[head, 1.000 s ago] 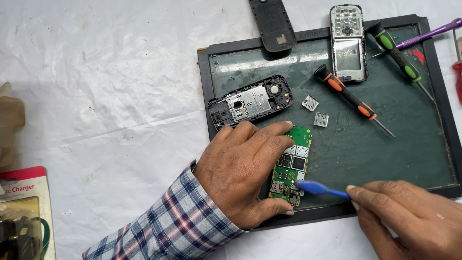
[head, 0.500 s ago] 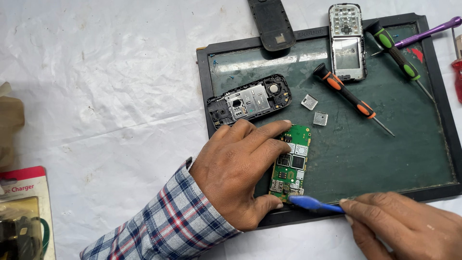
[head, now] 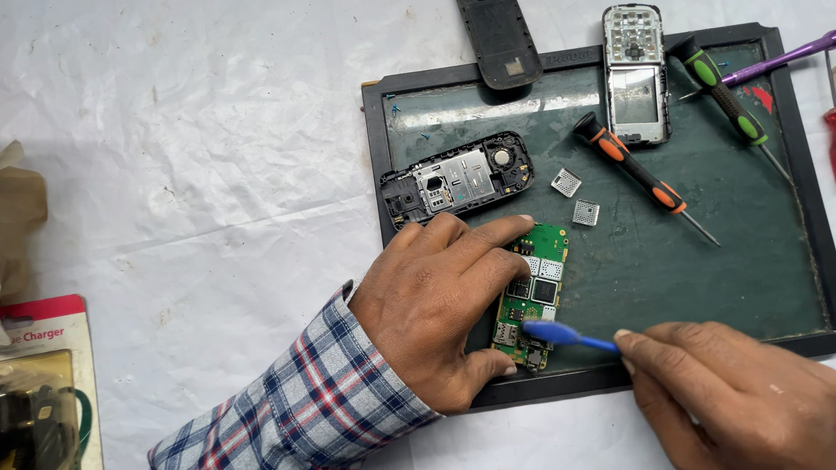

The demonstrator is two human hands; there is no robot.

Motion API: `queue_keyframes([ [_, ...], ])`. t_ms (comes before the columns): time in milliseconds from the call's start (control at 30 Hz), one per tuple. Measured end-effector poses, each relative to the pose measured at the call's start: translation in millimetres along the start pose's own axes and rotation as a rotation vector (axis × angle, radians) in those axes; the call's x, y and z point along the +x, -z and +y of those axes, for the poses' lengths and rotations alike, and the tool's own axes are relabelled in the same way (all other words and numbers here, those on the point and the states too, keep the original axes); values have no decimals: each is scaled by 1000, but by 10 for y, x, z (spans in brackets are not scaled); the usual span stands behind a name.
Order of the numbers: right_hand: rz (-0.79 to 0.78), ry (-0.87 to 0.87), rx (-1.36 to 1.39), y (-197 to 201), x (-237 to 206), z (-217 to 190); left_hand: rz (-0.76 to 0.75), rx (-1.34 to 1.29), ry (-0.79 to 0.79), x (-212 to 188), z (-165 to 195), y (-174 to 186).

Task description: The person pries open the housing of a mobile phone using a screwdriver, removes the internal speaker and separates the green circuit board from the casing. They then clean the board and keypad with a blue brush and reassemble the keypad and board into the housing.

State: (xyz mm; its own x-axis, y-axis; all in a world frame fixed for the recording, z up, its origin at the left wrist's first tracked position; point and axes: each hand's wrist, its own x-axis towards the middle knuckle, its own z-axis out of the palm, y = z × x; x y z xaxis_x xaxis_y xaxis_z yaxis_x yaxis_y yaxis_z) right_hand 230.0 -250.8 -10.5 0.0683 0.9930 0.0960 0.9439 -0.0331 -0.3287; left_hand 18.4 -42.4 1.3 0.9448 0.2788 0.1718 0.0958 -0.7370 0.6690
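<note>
My left hand (head: 435,305) presses down on a green phone circuit board (head: 533,292), fingers and thumb clamping its left side and bottom corner on the dark green work mat (head: 697,287). My right hand (head: 731,396) holds a blue brush-like tool (head: 562,333) whose tip rests on the board's lower end. Just above the left hand lies a black phone housing (head: 457,178) with its metal insides showing. Two small square metal shields (head: 575,196) lie on the mat to the right of the board.
An orange-and-black screwdriver (head: 640,174), a green-and-black screwdriver (head: 727,104), a purple tool (head: 784,59), a phone front frame (head: 636,74) and a black back cover (head: 501,42) lie on or at the mat's top. A packaged charger (head: 39,383) sits at far left on white crumpled paper.
The right hand shifted the blue tool slightly along the board's lower end, back and forth. The left hand stays pressed on the board.
</note>
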Motion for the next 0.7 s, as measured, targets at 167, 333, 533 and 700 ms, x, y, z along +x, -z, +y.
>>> queue_keyframes([
  [167, -83, 11, 5, -25, -57, 1, -11, -13, 14, 2, -1, 4],
  [333, -16, -6, 3, 26, 50, -45, -27, -4, 22, -4, -7, 6],
  [533, 124, -82, 87, 69, 157, -13, 20, 78, -16, -4, -23, -31],
  [700, 146, -380, 90, 22, -78, 105, -5, 131, 9, 8, 14, -33],
])
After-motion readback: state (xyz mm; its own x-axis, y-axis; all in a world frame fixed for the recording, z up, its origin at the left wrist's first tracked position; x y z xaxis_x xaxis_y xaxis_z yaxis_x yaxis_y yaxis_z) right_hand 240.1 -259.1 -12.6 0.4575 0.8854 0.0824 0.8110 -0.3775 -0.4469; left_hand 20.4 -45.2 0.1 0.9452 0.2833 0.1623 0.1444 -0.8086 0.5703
